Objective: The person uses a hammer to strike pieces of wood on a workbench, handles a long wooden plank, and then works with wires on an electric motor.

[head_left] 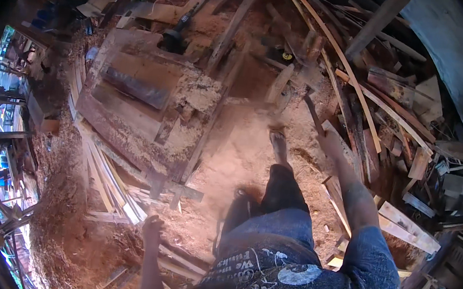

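Note:
My right hand [331, 144] reaches forward at the right, closed around a dark, narrow stick-like tool [314, 113]. The tool points away from me over the sawdust, and its exact kind is unclear. Low at the left, my left hand [153, 228] hangs with loosely bent fingers and nothing visible in it. It is nearest to the ends of a stack of pale wood strips [115, 185]. Ahead to the left stands a low wooden worktable [127, 107], with boards and heaps of sawdust on top.
A dark power tool [173, 39] lies at the table's far edge. Beyond my foot is a small round black-and-yellow object [287, 56]. Scrap wood [390, 82] and long bent strips [357, 90] pile up on the right. Sawdust covers the floor [237, 145].

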`<state>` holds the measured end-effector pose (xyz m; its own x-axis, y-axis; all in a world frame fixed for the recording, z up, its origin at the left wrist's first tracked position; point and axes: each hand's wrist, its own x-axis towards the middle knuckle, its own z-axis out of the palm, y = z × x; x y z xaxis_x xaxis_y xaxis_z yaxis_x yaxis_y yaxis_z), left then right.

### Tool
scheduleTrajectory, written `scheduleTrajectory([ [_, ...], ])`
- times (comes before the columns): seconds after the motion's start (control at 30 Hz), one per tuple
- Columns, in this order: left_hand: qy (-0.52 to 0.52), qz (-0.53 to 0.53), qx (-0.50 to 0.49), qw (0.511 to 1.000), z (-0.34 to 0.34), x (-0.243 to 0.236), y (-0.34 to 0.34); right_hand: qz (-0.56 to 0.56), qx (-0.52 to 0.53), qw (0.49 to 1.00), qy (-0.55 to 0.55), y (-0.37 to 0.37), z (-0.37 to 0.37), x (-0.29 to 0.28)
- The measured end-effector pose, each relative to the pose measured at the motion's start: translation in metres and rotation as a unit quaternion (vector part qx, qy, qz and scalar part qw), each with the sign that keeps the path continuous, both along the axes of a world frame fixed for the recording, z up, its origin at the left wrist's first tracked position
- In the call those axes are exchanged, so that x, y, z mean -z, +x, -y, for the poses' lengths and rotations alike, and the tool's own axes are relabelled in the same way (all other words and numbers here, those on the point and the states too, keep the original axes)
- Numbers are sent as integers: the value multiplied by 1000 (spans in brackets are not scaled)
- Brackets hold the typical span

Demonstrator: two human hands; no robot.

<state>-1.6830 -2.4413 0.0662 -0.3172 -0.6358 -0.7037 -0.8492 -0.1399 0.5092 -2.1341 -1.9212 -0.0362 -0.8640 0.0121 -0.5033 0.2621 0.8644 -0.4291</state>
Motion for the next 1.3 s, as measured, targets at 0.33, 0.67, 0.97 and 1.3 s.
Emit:
scheduleTrajectory([
  [0.33, 219, 98, 347, 907, -171, 62, -171, -82, -288, 916, 266, -325, 114, 83],
  [0.67, 265, 78, -150, 949, -220, 104, -185, -285, -418, 798, 325, -381, 88, 160],
  [0.97, 318, 53, -224, 920, -248, 116, -242, -182, -420, 858, 234, -461, 239, 226],
  [1.3, 329, 38, -256, 908, -307, 117, -192, -111, -226, 944, 213, -465, 328, 303],
])
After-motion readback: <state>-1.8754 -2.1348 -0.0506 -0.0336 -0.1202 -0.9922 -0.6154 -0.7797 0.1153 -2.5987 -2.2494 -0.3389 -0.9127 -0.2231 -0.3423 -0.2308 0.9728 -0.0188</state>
